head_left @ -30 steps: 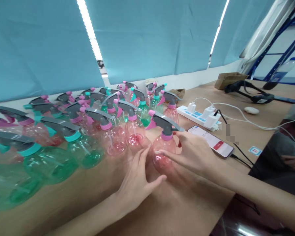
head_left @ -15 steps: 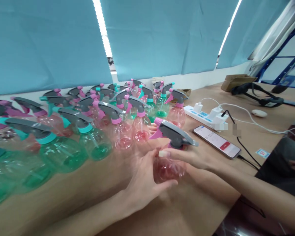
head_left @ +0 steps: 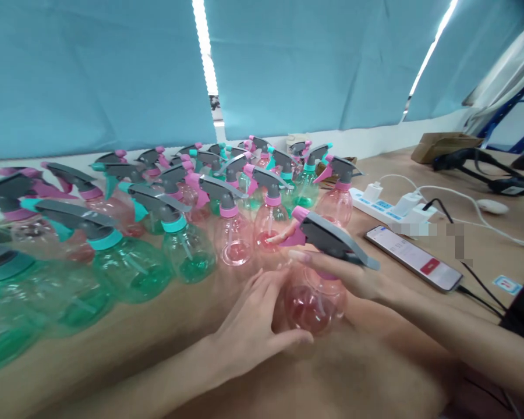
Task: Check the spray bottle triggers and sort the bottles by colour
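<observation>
A clear pink spray bottle (head_left: 317, 302) with a grey trigger head (head_left: 332, 240) stands tilted near the table's front. My left hand (head_left: 248, 329) cups the bottle's round body from the left, thumb under it. My right hand (head_left: 349, 276) is wrapped round the bottle's neck just below the grey head, index finger stretched along it. Behind stand several pink and green spray bottles (head_left: 187, 233) in a crowd across the wooden table (head_left: 113, 349).
A phone (head_left: 414, 265) with a lit screen lies right of the bottle, plugged into a cable. A white power strip (head_left: 388, 209) with chargers sits behind it. A headset (head_left: 489, 169), a cardboard box (head_left: 441, 145) and blue blinds (head_left: 288, 64) lie farther back.
The pink bottle has come away from the crowd toward the table's front, tilting, with both hands closing on it. The view has shifted left.
</observation>
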Tool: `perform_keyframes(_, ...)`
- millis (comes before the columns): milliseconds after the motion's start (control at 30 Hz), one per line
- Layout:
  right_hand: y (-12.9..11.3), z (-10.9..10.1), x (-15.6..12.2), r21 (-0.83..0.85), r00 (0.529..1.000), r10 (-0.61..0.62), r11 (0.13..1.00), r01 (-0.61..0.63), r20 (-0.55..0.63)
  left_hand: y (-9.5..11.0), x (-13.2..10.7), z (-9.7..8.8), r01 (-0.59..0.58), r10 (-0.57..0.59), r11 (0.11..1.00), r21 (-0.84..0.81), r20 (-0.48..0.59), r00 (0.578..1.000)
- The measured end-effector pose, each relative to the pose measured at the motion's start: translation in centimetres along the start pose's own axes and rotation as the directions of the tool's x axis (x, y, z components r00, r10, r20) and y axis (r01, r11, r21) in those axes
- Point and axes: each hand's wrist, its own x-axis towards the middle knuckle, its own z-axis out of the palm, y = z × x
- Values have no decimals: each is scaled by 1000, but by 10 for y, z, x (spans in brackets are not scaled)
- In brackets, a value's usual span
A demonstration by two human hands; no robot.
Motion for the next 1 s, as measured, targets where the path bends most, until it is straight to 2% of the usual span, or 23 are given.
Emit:
perform_keyframes(133,3,3,9,36,997,55,998,-57,45,-21,-16,-9,6,-18,986,168,67,998)
perform_keyframes(267,3,6,19,59,999,-10,998,7,52,-31,-24,-13,29,-51,967,255,79,996)
perform_keyframes(433,4,10,25,-12,998,-56,998,56,-10,-30,-25,-10,16,-36,964,266,70,997)
perform_keyframes(633,5,11,25,87,997,-73,994,70,30,-28,-24,-11,29,-59,959,281,97,994)
perform_keyframes(900,9,8,16,-81,999,-38,996,35,-32,-30,-26,-8,32,-50,967,252,65,997)
perform_keyframes(1000,10,10,14,-60,999,-43,997,42,-17,-30,-26,-9,24,-41,968,251,64,997)
